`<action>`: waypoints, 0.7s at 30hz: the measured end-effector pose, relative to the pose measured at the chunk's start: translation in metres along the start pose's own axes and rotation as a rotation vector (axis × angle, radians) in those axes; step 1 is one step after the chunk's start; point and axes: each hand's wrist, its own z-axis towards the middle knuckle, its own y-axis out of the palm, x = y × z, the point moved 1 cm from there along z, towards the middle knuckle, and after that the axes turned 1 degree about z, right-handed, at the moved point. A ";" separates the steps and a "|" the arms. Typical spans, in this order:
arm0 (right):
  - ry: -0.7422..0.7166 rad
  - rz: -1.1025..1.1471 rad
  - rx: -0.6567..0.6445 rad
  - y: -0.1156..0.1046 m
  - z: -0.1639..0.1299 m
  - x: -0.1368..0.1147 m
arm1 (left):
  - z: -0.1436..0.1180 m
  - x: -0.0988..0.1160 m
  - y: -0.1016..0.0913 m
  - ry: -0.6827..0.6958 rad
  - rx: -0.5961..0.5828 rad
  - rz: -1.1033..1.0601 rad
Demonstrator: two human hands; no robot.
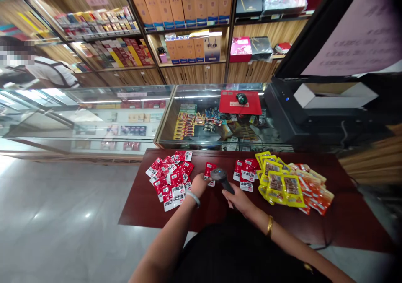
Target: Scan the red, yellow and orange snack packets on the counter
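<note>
My left hand (199, 185) pinches a small red snack packet (209, 170) and holds it up over the dark red table (141, 207). My right hand (239, 199) grips a grey handheld barcode scanner (220, 176), its head right beside that packet. To the left lies a heap of several red packets (171, 178). To the right of the scanner lie a few more red packets (246, 173), then yellow packets (278, 182) and orange packets (314, 190).
Behind the table stands a glass display counter (188, 119) with goods inside, a red mouse pad and mouse (240, 102) on top. A black printer (314, 111) sits at the right. Shelves of boxes line the back wall. Another person (40, 69) stands far left.
</note>
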 end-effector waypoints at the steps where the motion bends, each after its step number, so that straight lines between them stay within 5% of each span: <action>1: -0.009 0.022 0.023 -0.006 -0.002 0.001 | 0.001 0.004 0.009 0.023 -0.035 -0.103; 6: -0.058 0.074 0.137 -0.034 -0.011 0.001 | 0.008 0.027 0.051 0.115 -0.136 -0.381; 15: -0.113 0.134 0.275 -0.068 -0.027 0.012 | 0.021 0.105 0.094 0.298 -0.188 -0.358; 18: -0.114 0.140 0.290 -0.074 -0.028 0.015 | 0.021 0.125 0.103 0.327 -0.190 -0.353; 21: -0.094 0.139 0.277 -0.073 -0.028 0.017 | 0.013 0.118 0.094 0.385 -0.204 -0.362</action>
